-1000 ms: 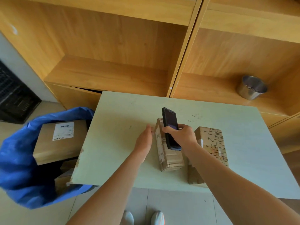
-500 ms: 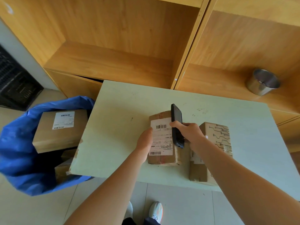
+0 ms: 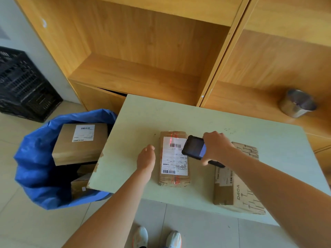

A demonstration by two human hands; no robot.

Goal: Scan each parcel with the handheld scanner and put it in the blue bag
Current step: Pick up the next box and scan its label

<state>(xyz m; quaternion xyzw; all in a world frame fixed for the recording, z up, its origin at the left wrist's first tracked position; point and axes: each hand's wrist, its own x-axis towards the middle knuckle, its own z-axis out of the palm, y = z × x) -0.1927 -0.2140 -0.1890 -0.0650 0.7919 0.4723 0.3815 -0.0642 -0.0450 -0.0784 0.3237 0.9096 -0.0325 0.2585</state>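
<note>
Right hand [image 3: 215,147] grips the black handheld scanner [image 3: 194,147], covering its back end, over the label of the small taped cardboard parcel [image 3: 173,159] lying flat on the pale green tabletop [image 3: 279,145]. Left hand [image 3: 146,157] rests loose beside it; touching or not, can't tell. The arm hides part of the printed cardboard box [image 3: 234,190]. More parcels sit half-buried in the blue plastic bag [image 3: 35,169].

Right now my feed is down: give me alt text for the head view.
The right hand holds the handheld scanner over a labelled parcel lying flat on the table, red light on its label; the left hand rests beside it. A second parcel waits at right, and the blue bag at left holds more.
</note>
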